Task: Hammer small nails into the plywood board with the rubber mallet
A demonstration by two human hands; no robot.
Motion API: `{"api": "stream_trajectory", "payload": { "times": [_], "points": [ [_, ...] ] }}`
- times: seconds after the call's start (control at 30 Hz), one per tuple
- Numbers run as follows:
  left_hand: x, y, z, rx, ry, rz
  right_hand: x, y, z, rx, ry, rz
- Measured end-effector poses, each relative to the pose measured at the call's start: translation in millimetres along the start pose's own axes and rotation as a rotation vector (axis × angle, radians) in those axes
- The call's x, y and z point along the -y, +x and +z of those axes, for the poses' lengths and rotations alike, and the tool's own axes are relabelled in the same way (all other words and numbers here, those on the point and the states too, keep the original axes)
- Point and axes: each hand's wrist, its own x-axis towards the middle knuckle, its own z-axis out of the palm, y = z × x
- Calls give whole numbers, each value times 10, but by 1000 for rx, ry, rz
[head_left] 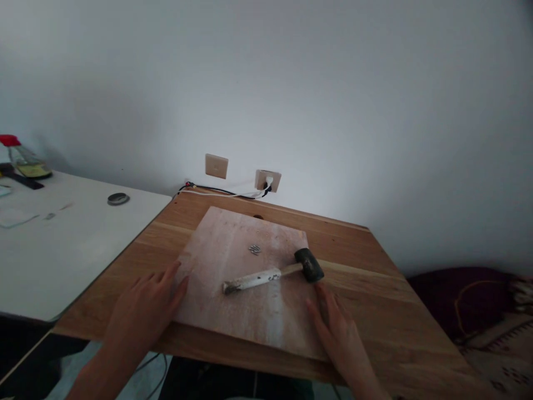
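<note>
A pale, stained wooden board (237, 316) lies on the brown wooden table. Across its middle rests a mallet (254, 279) with a black head and a worn white handle, the head pointing right. Just beyond the handle sits a small pile of several metal nails or screws (255, 250); their exact kind is too small to tell. My left hand (147, 303) is at the board's left edge, fingers stretched out and touching it. At the right edge, below the mallet head, my right hand (335, 328) lies with fingers extended. Neither hand holds anything.
The wooden table (358, 278) meets a white wall with a socket (267, 181) and plugged-in cables. To the left, a white table (95, 233) carries a round dark lid (118, 199) and a red-capped bottle (29, 161). Dark red fabric (462, 300) is at the right.
</note>
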Motion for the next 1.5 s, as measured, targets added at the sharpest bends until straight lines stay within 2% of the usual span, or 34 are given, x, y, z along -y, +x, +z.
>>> {"api": "stream_trajectory", "payload": {
  "times": [0.1,0.2,0.27,0.4,0.5,0.57,0.7,0.8,0.87,0.93,1.03,1.13,1.23,1.33,1.43,1.5],
  "points": [
    [-256,12,61,111,78,34,-224,-86,-197,-80,-59,80],
    [-454,122,95,98,59,115,-201,-118,-313,-168,-96,136],
    [-624,247,113,81,49,243,-73,-64,-340,-109,-50,149],
    [-1102,568,192,95,21,525,208,217,-331,172,118,148],
    [-1430,825,296,125,11,696,279,384,-333,185,247,220],
    [-1559,983,370,151,7,747,255,385,-371,133,399,326],
    [-1654,1245,509,135,-59,789,127,196,-553,-28,949,642],
    [-1730,1381,600,103,-103,814,25,62,-686,-34,1189,744],
    [-1812,1409,635,99,-114,858,-27,19,-722,-25,1197,720],
    [-1896,1354,640,128,-127,971,-70,9,-720,-4,1138,676],
    [-1981,1130,616,175,-150,1237,-152,23,-694,35,971,614],
    [-2016,867,616,134,-57,1425,-268,38,-672,55,806,560],
    [-2037,720,660,51,57,1498,-365,52,-659,89,711,548],
    [-2051,719,692,7,116,1544,-390,87,-665,109,647,580],
    [-2052,812,688,44,134,1543,-372,130,-679,92,683,611],
    [-2072,929,698,86,66,1510,-364,145,-679,83,742,626]
  ]
}}
